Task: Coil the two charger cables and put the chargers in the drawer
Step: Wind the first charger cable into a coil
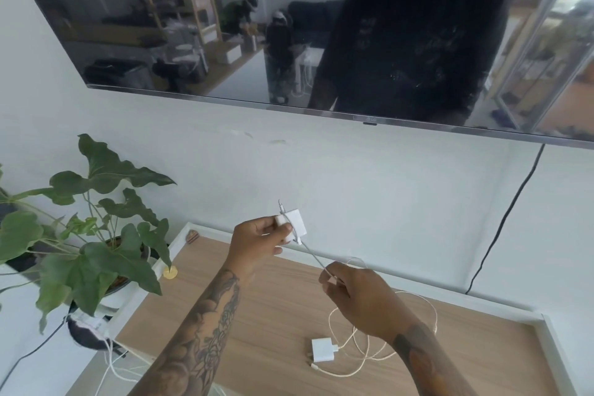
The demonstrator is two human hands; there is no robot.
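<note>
Left grip [257, 236] holding charger [294, 224], right grip [350, 291] pinching its cable [313, 255] below

We note a wall-mounted television [225, 26], switched off, its dark screen reflecting a room with wooden shelving and a standing figure. We list a black cord [504, 219] hanging from its lower right edge down the pale wall [353, 177] to behind the cabinet top. We record a wood-grain cabinet top [273, 315] with a white raised border. At its left stands a potted plant [96, 235] with broad lobed green leaves. We see a small yellow disc [170, 273] near the plant on the wood, and a small brown object [192, 236] at the far left corner.
</note>
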